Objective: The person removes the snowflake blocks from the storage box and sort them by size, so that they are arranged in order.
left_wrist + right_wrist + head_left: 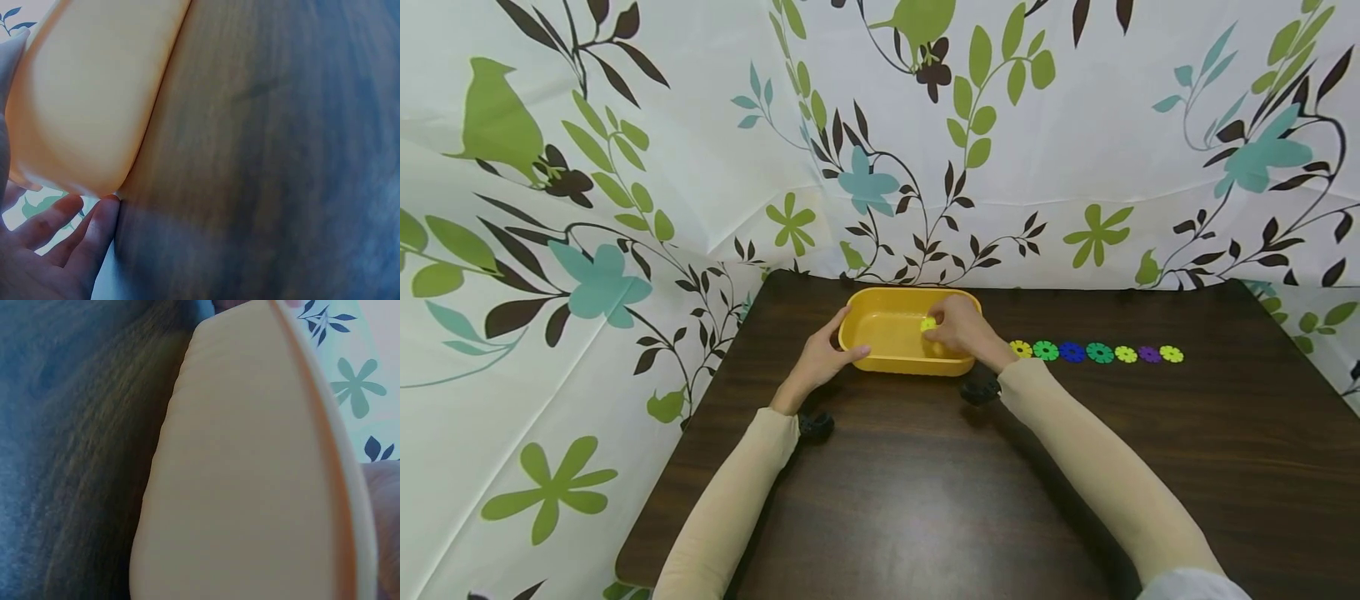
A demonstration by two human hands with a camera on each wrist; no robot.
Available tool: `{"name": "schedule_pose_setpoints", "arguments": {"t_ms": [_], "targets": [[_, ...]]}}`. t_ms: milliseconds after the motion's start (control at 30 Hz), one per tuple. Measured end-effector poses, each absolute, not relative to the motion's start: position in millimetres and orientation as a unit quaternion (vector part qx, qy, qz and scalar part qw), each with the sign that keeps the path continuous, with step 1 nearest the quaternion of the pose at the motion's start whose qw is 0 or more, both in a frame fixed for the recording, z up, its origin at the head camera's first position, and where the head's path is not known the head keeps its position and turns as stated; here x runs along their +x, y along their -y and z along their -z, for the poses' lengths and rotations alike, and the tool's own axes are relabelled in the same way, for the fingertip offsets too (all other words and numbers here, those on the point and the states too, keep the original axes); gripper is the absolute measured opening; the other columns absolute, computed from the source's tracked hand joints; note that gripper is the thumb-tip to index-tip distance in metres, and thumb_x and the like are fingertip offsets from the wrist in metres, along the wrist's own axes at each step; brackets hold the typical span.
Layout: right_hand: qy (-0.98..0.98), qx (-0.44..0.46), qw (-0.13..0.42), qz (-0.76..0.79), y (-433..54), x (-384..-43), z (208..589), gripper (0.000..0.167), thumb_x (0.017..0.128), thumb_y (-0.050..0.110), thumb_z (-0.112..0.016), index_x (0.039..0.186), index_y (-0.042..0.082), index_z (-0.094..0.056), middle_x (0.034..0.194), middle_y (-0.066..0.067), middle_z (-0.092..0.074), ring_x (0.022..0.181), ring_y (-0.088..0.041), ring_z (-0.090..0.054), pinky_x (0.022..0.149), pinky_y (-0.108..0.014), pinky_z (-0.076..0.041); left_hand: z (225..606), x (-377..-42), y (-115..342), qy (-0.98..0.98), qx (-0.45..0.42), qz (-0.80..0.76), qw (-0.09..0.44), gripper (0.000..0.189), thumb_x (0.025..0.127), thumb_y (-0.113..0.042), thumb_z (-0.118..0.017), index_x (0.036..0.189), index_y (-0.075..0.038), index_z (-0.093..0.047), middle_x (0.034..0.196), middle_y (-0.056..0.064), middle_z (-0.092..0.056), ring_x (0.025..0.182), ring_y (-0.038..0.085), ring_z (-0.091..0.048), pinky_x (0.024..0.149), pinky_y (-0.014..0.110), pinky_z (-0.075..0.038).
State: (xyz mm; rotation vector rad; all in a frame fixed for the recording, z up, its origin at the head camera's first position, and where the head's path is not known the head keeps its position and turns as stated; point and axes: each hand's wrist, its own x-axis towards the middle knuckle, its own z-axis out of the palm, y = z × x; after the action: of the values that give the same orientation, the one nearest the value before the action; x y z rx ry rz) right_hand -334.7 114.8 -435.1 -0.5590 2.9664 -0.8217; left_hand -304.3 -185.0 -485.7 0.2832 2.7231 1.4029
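A yellow plastic tray (887,365) with rounded corners stands towards the back of the table. My left hand (822,357) grips its left end, thumb over the near rim and fingers along the outer wall. In the left wrist view, the fingertips (103,209) lie against the tray's end, low by the tabletop. Over the tray's right end, my right hand (961,323) pinches a yellow flower-shaped disc (928,323) between thumb and fingers. The tray's side wall (237,450) hides most of that hand in the right wrist view.
A row of several flower-shaped discs, among them a green disc (1046,350), a blue disc (1072,352) and a purple disc (1149,354), lies right of the tray on the dark wooden table (880,500). Patterned cloth (700,167) hangs behind and to the left.
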Motion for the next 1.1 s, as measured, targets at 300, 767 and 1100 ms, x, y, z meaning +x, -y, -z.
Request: {"name": "schedule_pose_setpoints", "arguments": {"t_ms": [300,767,1100], "targets": [[-0.929,-0.173,-0.064,0.321,-135.6,-317.1,432.3,0.036,0.092,0.025,-0.088,0.118,0.001,-0.082,0.108,-0.017,-0.078,0.097,-0.031,-0.07,0.089,-0.046,-0.061,485.4,-304.0,183.7,-0.883,0.09,-0.46,0.031,0.098,0.094,-0.052,-0.083,0.174,-0.033,-0.029,0.18,0.013,-0.034,0.158,0.041,-0.043,0.131,0.066,-0.035],[-0.896,-0.139,-0.147,0.395,-181.1,-285.8,434.4,0.037,0.09,0.017,-0.09,0.117,-0.006,-0.081,0.098,-0.019,-0.075,0.082,-0.027,-0.067,0.07,-0.023,-0.053,487.9,-302.8,183.6,-0.885,0.091,-0.456,0.03,0.099,0.095,-0.055,-0.082,0.175,-0.034,-0.027,0.18,0.014,-0.033,0.163,0.041,-0.038,0.132,0.069,-0.031],[-0.895,-0.086,-0.205,0.387,-229.6,-268.8,443.6,0.034,0.091,0.019,-0.091,0.115,-0.003,-0.082,0.094,-0.017,-0.073,0.079,-0.022,-0.06,0.066,-0.018,-0.047,485.2,-301.5,183.3,-0.882,0.093,-0.46,0.032,0.099,0.095,-0.054,-0.082,0.175,-0.033,-0.027,0.18,0.015,-0.032,0.163,0.042,-0.036,0.132,0.069,-0.031]]}}
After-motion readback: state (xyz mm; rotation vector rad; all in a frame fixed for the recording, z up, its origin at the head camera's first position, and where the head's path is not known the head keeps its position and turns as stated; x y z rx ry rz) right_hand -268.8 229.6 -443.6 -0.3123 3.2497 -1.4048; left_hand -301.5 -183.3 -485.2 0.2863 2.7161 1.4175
